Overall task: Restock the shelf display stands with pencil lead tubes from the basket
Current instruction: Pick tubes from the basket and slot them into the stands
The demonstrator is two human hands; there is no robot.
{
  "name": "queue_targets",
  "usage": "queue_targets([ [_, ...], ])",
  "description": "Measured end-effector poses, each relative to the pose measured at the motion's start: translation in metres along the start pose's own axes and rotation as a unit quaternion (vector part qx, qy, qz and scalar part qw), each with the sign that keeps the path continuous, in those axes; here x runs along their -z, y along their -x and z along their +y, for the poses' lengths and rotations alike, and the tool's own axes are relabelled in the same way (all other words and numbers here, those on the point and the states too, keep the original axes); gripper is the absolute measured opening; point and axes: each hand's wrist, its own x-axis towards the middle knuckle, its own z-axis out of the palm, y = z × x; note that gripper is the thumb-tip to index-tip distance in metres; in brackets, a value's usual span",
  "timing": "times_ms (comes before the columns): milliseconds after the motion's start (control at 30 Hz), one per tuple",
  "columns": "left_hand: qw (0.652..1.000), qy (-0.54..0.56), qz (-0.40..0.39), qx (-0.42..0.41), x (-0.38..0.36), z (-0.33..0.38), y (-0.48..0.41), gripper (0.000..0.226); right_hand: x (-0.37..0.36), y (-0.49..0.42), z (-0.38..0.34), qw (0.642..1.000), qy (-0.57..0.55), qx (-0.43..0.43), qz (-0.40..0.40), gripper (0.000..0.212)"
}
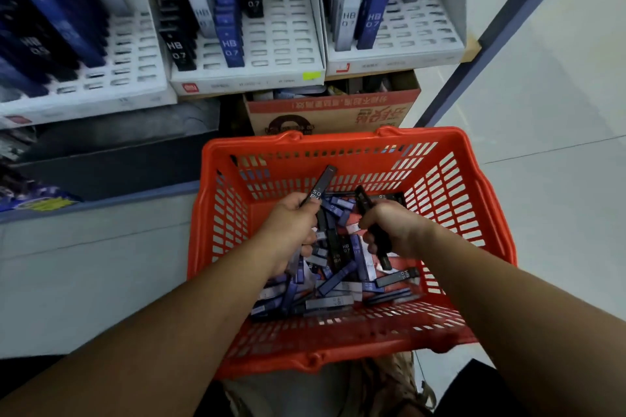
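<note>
Both forearms are reaching into the red basket (338, 357), the left hand (291, 227) pinching a black lead tube (320, 184) angled up toward the half-empty middle stand (271, 44), the right hand (396, 230) gripping a second tube (376, 230) over the loose pile (338, 278).

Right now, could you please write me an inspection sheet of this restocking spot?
Surface: the shelf carries three white display stands, all partly filled, with many slots empty.
Job's things: the red basket holds a heap of loose blue, black and grey lead tubes.
Clutter: a cardboard box sits under the shelf.
Grippers: the left hand grips a black tube; the right hand grips a second black tube; both are over the basket.
Cables: nothing seen.
Surroundings: pale tiled floor; grey-blue shelf post at right.
</note>
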Motion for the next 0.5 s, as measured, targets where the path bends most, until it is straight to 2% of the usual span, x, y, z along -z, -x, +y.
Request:
queue_targets([
  [167,0.998,0.0,0.023,-0.055,0.005,0.048,0.051,0.027,-0.027,0.059,-0.02,0.994,0.093,0.032,-0.045,0.011],
  [267,0.995,0.036,0.018,-0.092,0.007,0.084,0.089,0.025,-0.046,0.111,-0.044,0.983,0.15,0.057,-0.092,0.027],
  [367,0.987,0.074,0.013,-0.139,0.011,0.121,0.127,0.024,-0.067,0.162,-0.074,0.974,0.147,0.089,-0.146,0.017],
  [400,0.984,0.086,0.018,-0.158,0.014,0.133,0.139,0.024,-0.073,0.179,-0.083,0.973,0.138,0.095,-0.162,0.02],
  [500,0.97,0.118,0.028,-0.21,0.024,0.164,0.169,0.024,-0.086,0.214,-0.104,0.966,0.138,0.143,-0.166,0.04],
])
